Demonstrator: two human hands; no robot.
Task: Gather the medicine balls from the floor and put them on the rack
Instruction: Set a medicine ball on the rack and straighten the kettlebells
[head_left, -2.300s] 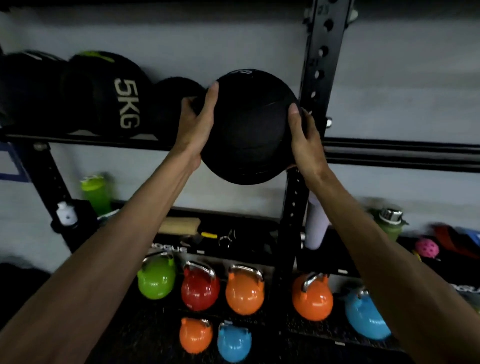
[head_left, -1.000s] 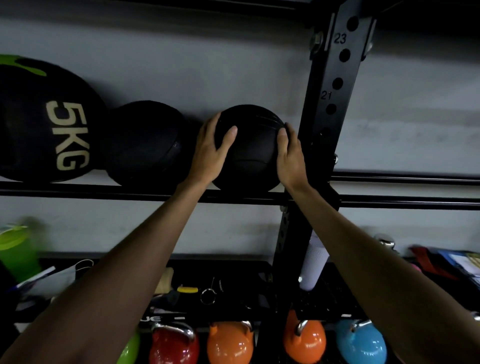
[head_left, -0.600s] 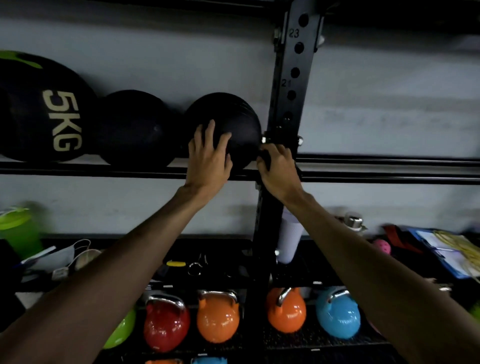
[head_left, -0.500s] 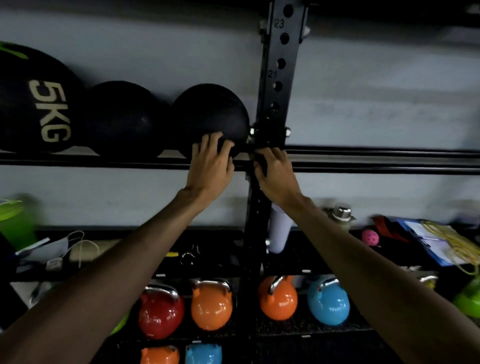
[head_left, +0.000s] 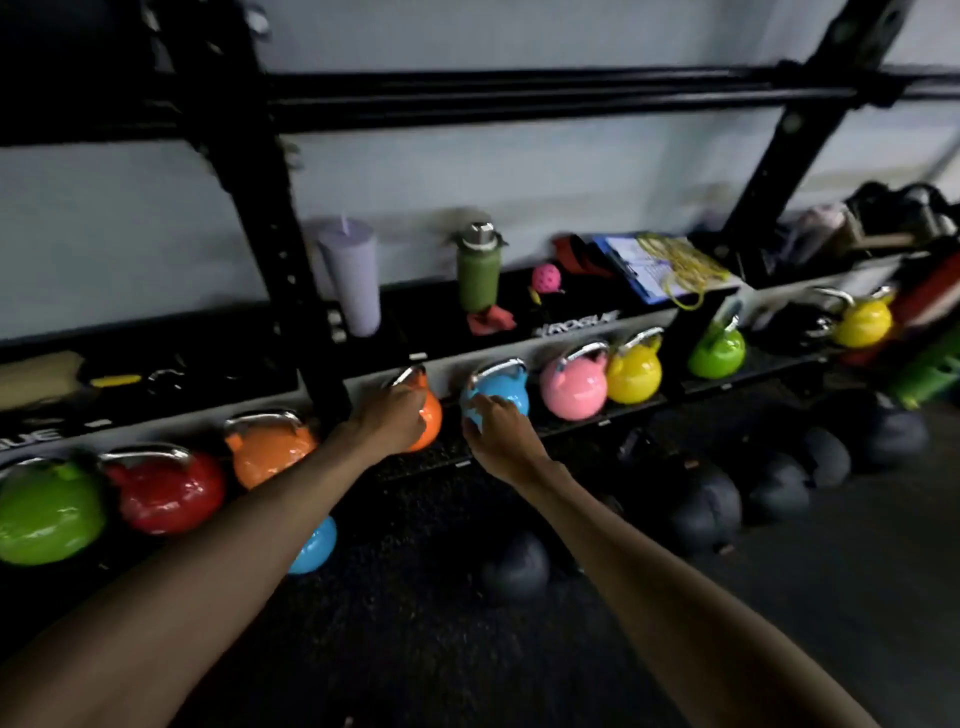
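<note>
I see my left hand (head_left: 389, 415) and right hand (head_left: 498, 436) loosely curled, empty. Medicine balls (head_left: 701, 514) lie on the floor (head_left: 779, 597) from six to three o'clock of them, with kettlebells (head_left: 571, 387) just behind at twelve.

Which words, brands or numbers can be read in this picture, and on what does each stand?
"ROGUE": white lettering, slightly blurred, on the shelf's front edge, above the pink kettlebell.
"UE": end of a cut-off word, same edge, far left.
Blue clipboard: its print is too blurred to read.
Rack upright: no number legible.
</note>
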